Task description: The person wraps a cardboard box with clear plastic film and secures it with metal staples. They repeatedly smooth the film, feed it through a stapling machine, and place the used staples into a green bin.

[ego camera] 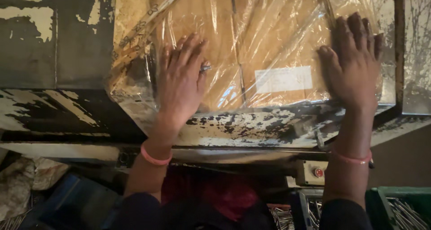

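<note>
A flat brown cardboard box wrapped in clear plastic film lies on a worn metal table with peeling paint. A white label sits on its near edge. My left hand rests flat on the film at the box's left part, fingers spread, a ring on one finger. My right hand presses flat on the box's right end, fingers together. Both wrists wear pink bands. Neither hand grips anything.
A dark frame bar runs along the box's right side. Below the table edge is a small control box with a red button. A green crate of metal parts stands at the lower right, crumpled cloth at the lower left.
</note>
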